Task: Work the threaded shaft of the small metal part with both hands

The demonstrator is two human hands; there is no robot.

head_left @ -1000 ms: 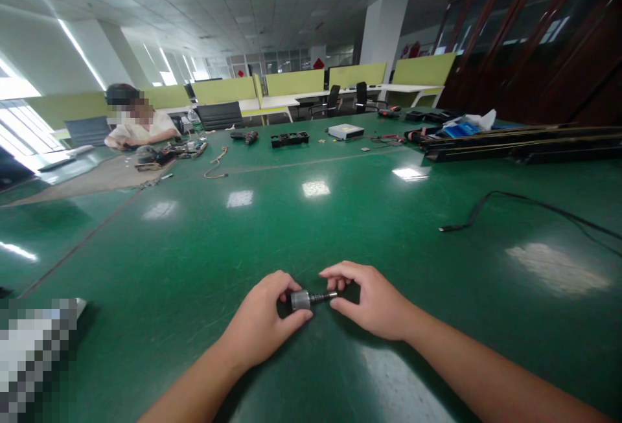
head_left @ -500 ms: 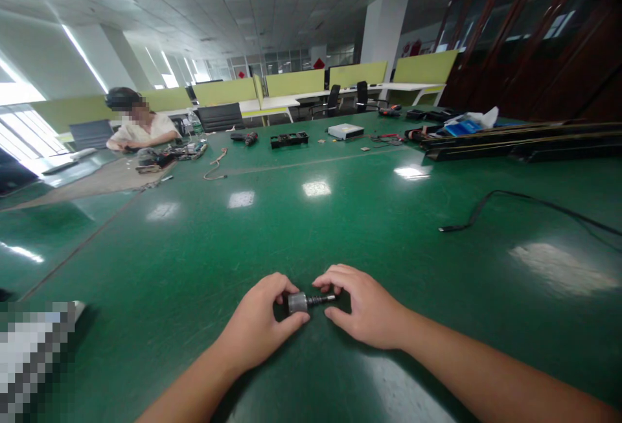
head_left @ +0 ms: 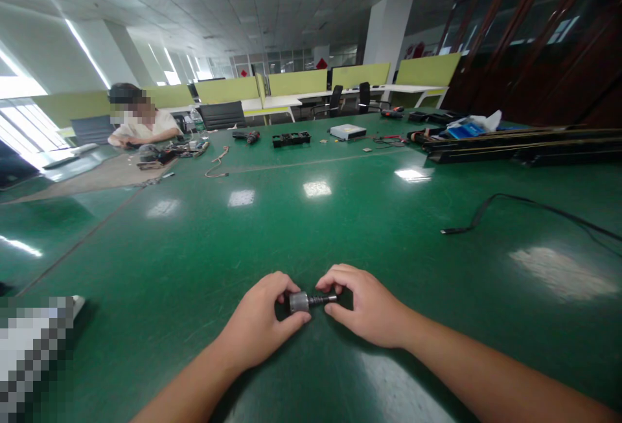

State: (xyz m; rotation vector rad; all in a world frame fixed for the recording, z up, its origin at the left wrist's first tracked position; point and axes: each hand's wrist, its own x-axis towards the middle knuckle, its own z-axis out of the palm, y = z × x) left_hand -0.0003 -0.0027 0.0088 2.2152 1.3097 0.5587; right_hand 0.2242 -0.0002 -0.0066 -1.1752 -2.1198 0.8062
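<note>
We've got the small metal cylinder (head_left: pixel 300 301) pinched in our left hand (head_left: pixel 260 326), and our right hand (head_left: pixel 367 306) fingertips closed on its threaded shaft (head_left: pixel 321 298), both low over the green table (head_left: pixel 311 228) near its front edge. A black cable (head_left: pixel 510 206) lies well apart to the right; another person (head_left: pixel 138 126) sits at the far left end.

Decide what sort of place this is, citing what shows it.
Probably an open-plan office used as a workshop: green desk partitions, office chairs, and a green table strewn with a drill and parts.
</note>
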